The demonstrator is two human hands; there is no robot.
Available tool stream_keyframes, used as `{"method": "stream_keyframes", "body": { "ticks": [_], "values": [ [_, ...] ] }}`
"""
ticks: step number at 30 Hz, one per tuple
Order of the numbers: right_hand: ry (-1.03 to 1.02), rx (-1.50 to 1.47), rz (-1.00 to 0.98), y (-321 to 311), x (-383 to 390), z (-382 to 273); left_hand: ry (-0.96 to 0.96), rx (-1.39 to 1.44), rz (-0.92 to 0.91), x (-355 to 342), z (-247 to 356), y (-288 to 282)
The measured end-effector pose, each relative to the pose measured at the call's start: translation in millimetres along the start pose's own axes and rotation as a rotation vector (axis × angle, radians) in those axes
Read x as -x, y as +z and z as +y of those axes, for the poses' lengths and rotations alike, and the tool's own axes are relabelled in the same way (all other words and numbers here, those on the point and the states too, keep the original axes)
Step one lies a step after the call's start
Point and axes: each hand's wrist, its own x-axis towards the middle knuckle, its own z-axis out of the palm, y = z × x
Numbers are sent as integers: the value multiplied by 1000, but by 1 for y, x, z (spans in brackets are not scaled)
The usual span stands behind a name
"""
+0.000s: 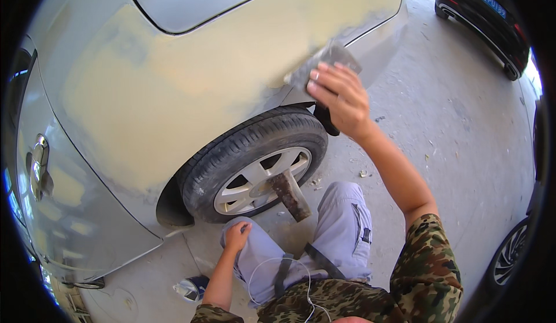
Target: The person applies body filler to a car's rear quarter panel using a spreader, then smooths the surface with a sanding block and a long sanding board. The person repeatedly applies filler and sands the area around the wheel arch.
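My right hand (343, 100) grips a grey sanding block (333, 57), slightly blurred, and presses it against the rear corner of a silver car. Cream-coloured filler (191, 80) covers much of the rear side panel, with grey patches near the block. Below the wheel arch is the rear wheel (260, 155), with a black tyre and silver spokes. My left hand (237, 234) rests on my left knee with its fingers curled; a small dark spot shows at them, too small to name. Between my knees and the wheel is a brown, worn, angled block-like piece (291, 195).
A black car (483, 19) stands at the far right, and another car's wheel (509, 256) shows at the lower right. A dark blue and white container (192, 288) sits on the concrete floor (428, 132). Debris is scattered there. A white cable (250, 274) hangs over my lap.
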Motion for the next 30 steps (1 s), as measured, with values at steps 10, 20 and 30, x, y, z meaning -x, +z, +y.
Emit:
{"method": "stream_keyframes", "body": {
  "ticks": [10, 20, 30],
  "values": [
    [-147, 90, 140, 19, -104, 56, -8, -15, 30, -4, -7, 5],
    [59, -8, -17, 25, -2, 21, -16, -17, 24, -3, -8, 6],
    [-89, 138, 139, 4, -65, 59, 10, -41, 49, -4, -6, 5]
  ]
}}
